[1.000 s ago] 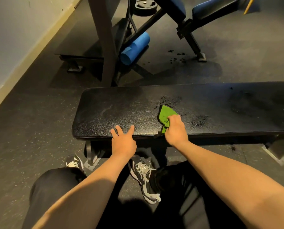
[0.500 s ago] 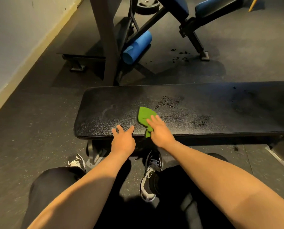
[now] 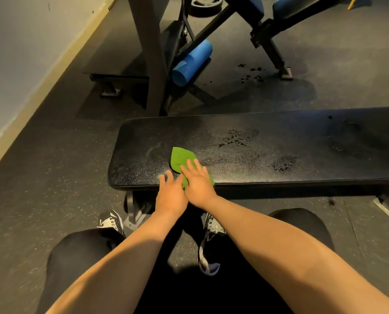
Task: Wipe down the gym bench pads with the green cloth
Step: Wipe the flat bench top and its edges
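green cloth soft, light, likely bunches: press mid-cloth. right grip flat-fingered, pressing it onto black pad; left grip splayed, empty, on pad edge.

Black bench pad bears green cloth; scattered dark specks.

**No legible writing in view**

Nothing readable is showing anywhere. The black-and-white lace-up sneakers are carrying pale side markings, but these are blurring too much to read as a brand. The dark round iron weight plate is sitting too far off for any raised figures to be read.
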